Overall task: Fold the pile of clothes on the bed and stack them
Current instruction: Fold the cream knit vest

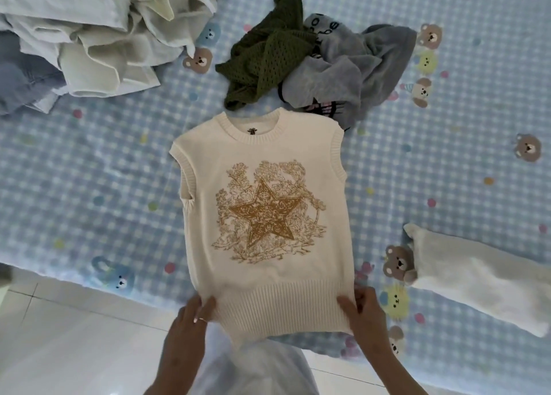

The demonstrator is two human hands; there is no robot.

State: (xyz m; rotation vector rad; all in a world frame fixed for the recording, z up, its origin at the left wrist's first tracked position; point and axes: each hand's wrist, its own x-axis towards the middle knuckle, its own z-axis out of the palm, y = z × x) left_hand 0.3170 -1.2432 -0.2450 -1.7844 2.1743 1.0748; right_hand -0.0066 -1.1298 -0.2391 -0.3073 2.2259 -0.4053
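The cream vest [265, 215] with a gold star lies flat on the bed [89, 186], its bottom hanging over the near edge. The left hand [190, 320] and right hand [363, 314] each pinch a bottom corner. Far behind it sit a green knit top [262, 60] and a grey top [357, 66]. A white heap [89, 37] lies far left, a folded white piece [477, 278] right. The sheet is blue with bears; the floor [74, 335] is white tile.

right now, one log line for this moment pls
step: vest flat on bed, unfolded | left hand: grips hem | right hand: grips hem | pile: unfolded | white garment: right of vest
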